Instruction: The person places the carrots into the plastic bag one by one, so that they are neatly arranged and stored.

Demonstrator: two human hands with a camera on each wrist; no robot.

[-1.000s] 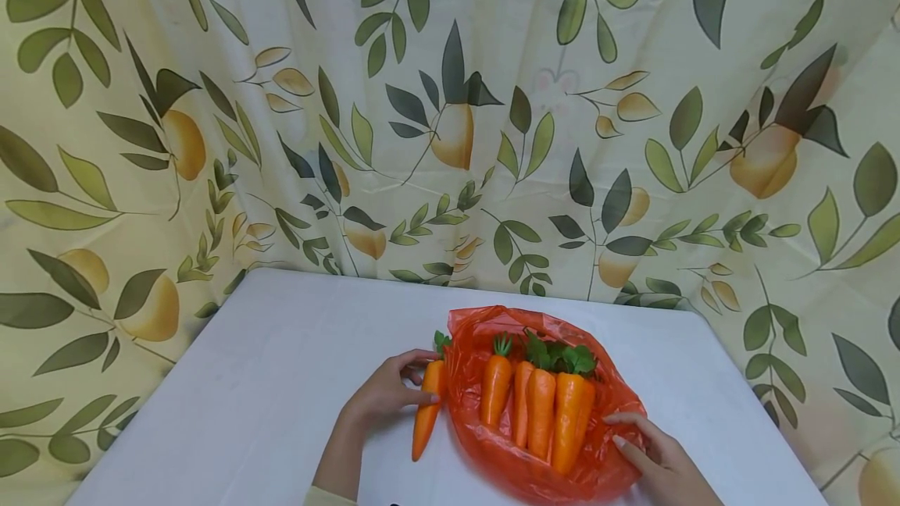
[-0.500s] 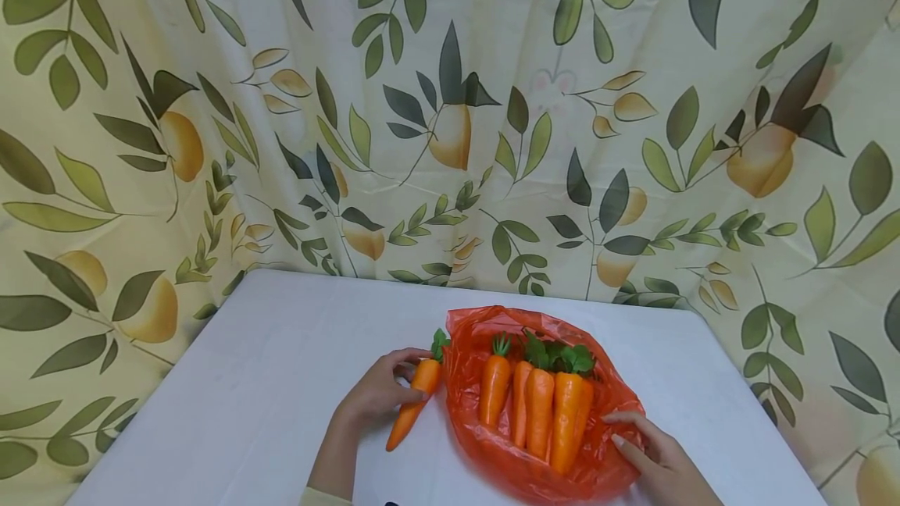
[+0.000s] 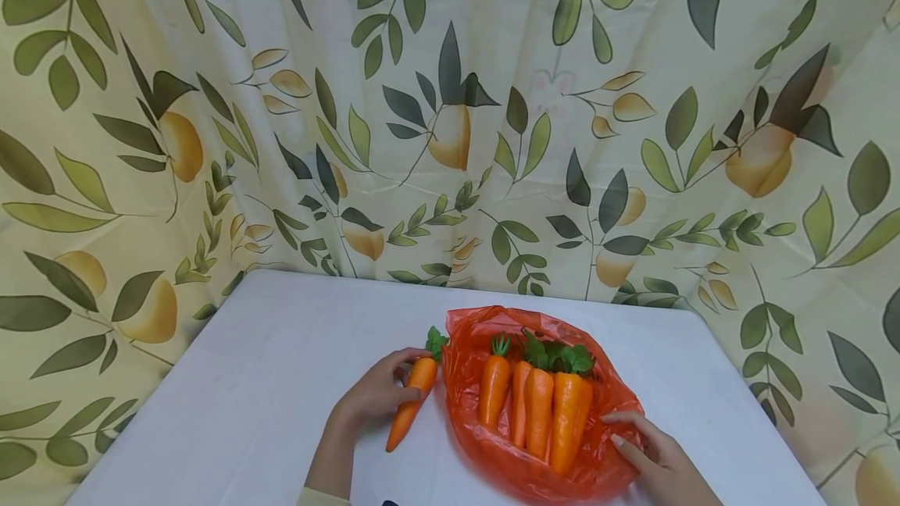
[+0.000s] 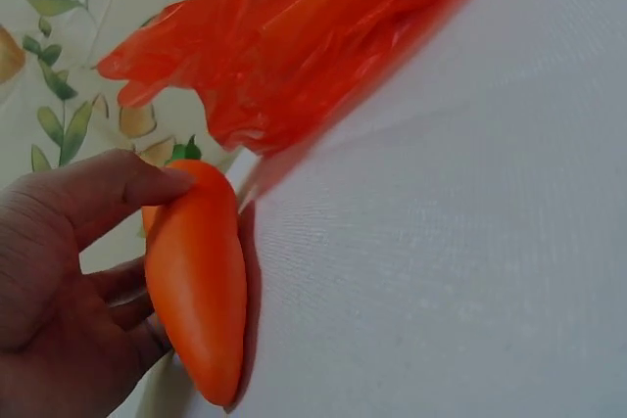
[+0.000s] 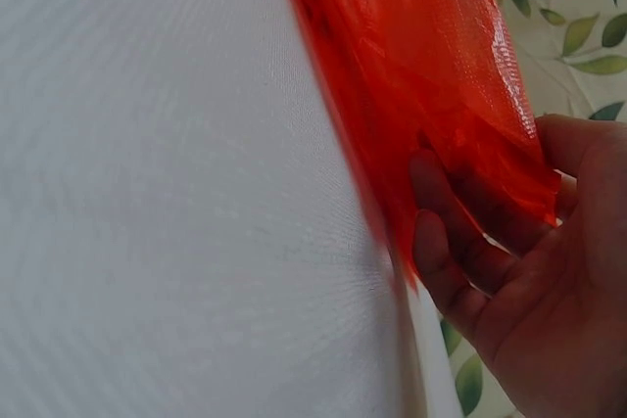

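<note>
My left hand grips a carrot with a green leafy top, left of the red plastic bag. The carrot slants, its tip towards me; in the left wrist view the thumb lies across the thick end of the carrot, which is on or just over the white surface. My right hand holds the bag's right edge between thumb and fingers. Through the thin red plastic some of those fingers show in the right wrist view. Several carrots lie side by side in the open bag, leaves pointing away from me.
A white-covered table lies under everything. Behind it and at both sides hangs a curtain printed with leaves and fruit. A small dark object shows at the bottom edge of the head view.
The left hand has shifted slightly left with the carrot, whose tip has swung left, away from the bag. The right hand and the bag have stayed nearly still.
</note>
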